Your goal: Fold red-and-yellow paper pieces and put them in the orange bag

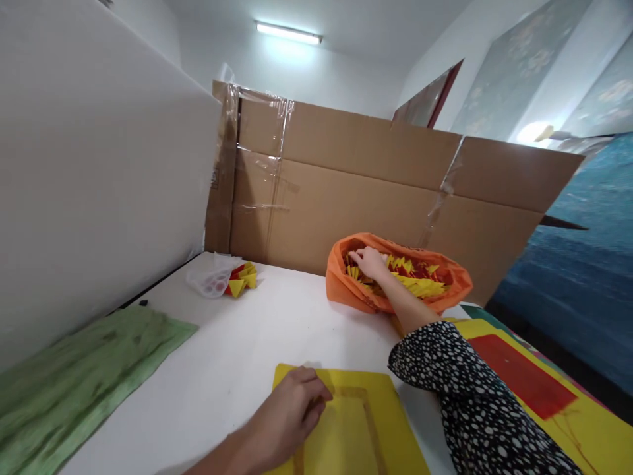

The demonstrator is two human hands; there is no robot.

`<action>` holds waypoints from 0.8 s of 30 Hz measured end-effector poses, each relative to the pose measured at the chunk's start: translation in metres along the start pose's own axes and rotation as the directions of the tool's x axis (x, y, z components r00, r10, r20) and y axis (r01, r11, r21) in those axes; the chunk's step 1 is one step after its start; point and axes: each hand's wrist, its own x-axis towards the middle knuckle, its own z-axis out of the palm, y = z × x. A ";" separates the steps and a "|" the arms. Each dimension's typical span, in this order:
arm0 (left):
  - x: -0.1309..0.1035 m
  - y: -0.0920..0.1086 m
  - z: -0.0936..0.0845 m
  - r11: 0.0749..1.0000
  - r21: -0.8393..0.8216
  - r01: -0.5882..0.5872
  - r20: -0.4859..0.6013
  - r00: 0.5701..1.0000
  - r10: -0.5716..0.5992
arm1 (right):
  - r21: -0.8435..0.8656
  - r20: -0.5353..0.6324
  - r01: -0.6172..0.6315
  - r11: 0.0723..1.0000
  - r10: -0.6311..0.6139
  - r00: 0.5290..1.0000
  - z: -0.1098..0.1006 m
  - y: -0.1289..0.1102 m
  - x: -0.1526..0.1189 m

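The right hand (368,262) reaches into an orange bag (346,290), fingers curled among yellow and red folded paper pieces (420,280); whether its grip holds one is unclear. The left hand (291,412) rests loosely curled on a yellow sheet (356,429) on the white surface (237,356).

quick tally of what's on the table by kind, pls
Orange bag of folded paper pieces, right hand in it: 1
Clear plastic bag with pieces: 1
Yellow board under left hand: 1
Green cloth: 1
Red-and-yellow sheet: 1
Total: 5
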 end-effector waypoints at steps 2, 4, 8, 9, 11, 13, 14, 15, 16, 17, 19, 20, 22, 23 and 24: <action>0.000 0.000 0.000 1.000 -0.002 -0.001 0.000 1.000 0.001 | 0.048 -0.051 -0.035 0.998 0.038 0.998 -0.011 0.012 -0.004; -0.001 -0.001 -0.001 1.000 0.001 -0.004 0.014 1.000 0.004 | 0.089 -0.098 -0.059 0.994 0.067 0.993 -0.021 0.022 -0.013; -0.003 -0.006 -0.001 0.993 0.121 -0.002 0.059 0.998 -0.005 | 0.170 -0.099 -0.009 0.985 0.026 0.995 -0.036 0.030 -0.050; -0.004 -0.008 -0.001 0.985 0.173 0.013 0.063 0.998 -0.024 | 0.193 -0.077 0.020 0.981 -0.005 0.997 -0.040 0.029 -0.064; -0.002 -0.012 -0.002 0.962 0.266 0.058 0.059 0.995 -0.076 | 0.244 -0.005 0.080 0.966 -0.082 0.997 -0.045 0.026 -0.100; 0.001 -0.015 -0.004 0.944 0.316 0.092 0.043 0.993 -0.112 | 0.294 0.093 0.133 0.947 -0.167 0.982 -0.049 0.023 -0.144; 0.003 -0.015 -0.006 0.940 0.326 0.102 0.039 0.992 -0.121 | 0.315 0.135 0.157 0.936 -0.208 0.969 -0.051 0.022 -0.168; 0.005 -0.015 -0.007 0.940 0.326 0.106 0.039 0.991 -0.125 | 0.339 0.177 0.180 0.923 -0.250 0.952 -0.053 0.022 -0.193; 0.008 -0.014 -0.009 0.943 0.316 0.105 0.044 0.991 -0.125 | 0.390 0.210 0.224 0.893 -0.323 0.923 -0.054 0.023 -0.218; 0.010 -0.014 -0.010 0.949 0.298 0.100 0.052 0.991 -0.121 | 0.437 0.237 0.247 0.865 -0.376 0.896 -0.055 0.025 -0.242; 0.014 -0.014 -0.012 0.965 0.254 0.066 0.079 0.993 -0.089 | 0.525 0.282 0.252 0.813 -0.446 0.849 -0.055 0.032 -0.286; 0.016 -0.014 -0.013 0.971 0.236 0.037 0.090 0.994 -0.060 | 0.561 0.313 0.241 0.792 -0.472 0.824 -0.054 0.036 -0.304; 0.019 -0.015 -0.015 0.976 0.214 -0.033 0.110 0.994 0.009 | 0.600 0.363 0.207 0.772 -0.494 0.790 -0.051 0.043 -0.334; 0.020 -0.015 -0.016 0.976 0.208 -0.067 0.118 0.992 0.043 | 0.610 0.377 0.193 0.769 -0.495 0.782 -0.050 0.046 -0.345; 0.020 -0.013 -0.017 0.974 0.204 -0.096 0.123 0.990 0.072 | 0.615 0.381 0.183 0.767 -0.493 0.782 -0.049 0.048 -0.354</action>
